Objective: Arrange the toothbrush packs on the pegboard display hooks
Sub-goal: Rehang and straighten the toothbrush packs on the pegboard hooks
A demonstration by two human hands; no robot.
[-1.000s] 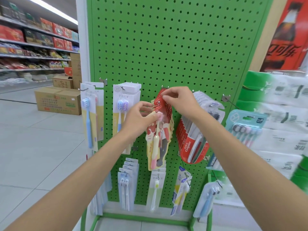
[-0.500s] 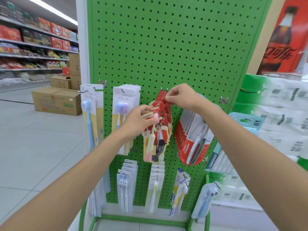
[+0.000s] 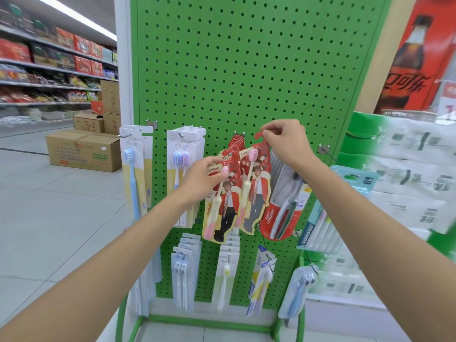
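A green pegboard [image 3: 237, 70] carries hooks with toothbrush packs. My left hand [image 3: 204, 175] grips a red-and-cream canban toothbrush pack [image 3: 223, 211] near its top, in front of the board. My right hand [image 3: 283, 141] pinches the red hanger tab of a second canban pack [image 3: 256, 201], held just right of the centre hook [image 3: 238, 134] where several more red packs hang. A bundle of Colgate packs [image 3: 283, 213] hangs below my right wrist.
White twin-brush packs [image 3: 185, 159] and blue-brush packs [image 3: 133, 174] hang to the left, smaller packs [image 3: 183, 272] on the lower row. An empty hook [image 3: 323, 150] sticks out at right, by a teal pack [image 3: 355, 178]. Cardboard boxes [image 3: 81, 150] sit on the aisle floor.
The two hands have drawn apart, each now with its own canban pack. My right hand lifted its pack off to the right of the centre hook; my left hand lowered its pack slightly.
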